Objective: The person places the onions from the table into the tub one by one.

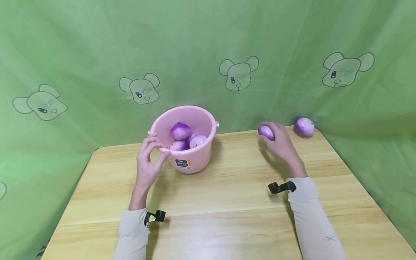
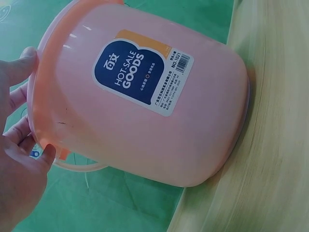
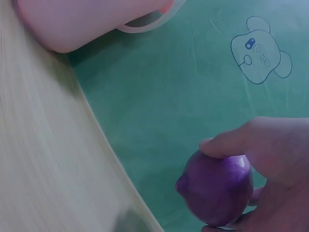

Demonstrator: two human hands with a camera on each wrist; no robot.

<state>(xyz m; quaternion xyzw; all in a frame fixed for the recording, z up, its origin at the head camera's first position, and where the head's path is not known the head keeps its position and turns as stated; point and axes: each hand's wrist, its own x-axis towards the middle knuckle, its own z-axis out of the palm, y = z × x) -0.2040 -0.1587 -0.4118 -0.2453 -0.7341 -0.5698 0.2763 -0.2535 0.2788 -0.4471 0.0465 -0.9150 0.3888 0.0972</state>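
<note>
A pink plastic bucket [image 1: 208, 155] stands near the back edge of the table, with several purple onions [image 1: 180, 131] inside. My left hand [image 1: 150, 162] holds the bucket's rim at its left front, thumb outside and fingers along the lip; the left wrist view shows the label [image 2: 142, 72] on the bucket's wall. To the right, my right hand [image 1: 280, 141] grips a purple onion [image 3: 217, 188] between thumb and fingers, above the table near the back edge. Part of that onion is hidden by the hand. Another onion [image 1: 304, 127] sits at the table's back right corner, beyond the right hand.
The wooden table [image 1: 227, 202] ends at the back against a green curtain [image 1: 195, 47] printed with bear heads. The bucket's pale handle [image 3: 154, 23] hangs at its side. A black wrist camera mount [image 1: 282, 187] projects from the right sleeve, another [image 1: 155, 216] from the left.
</note>
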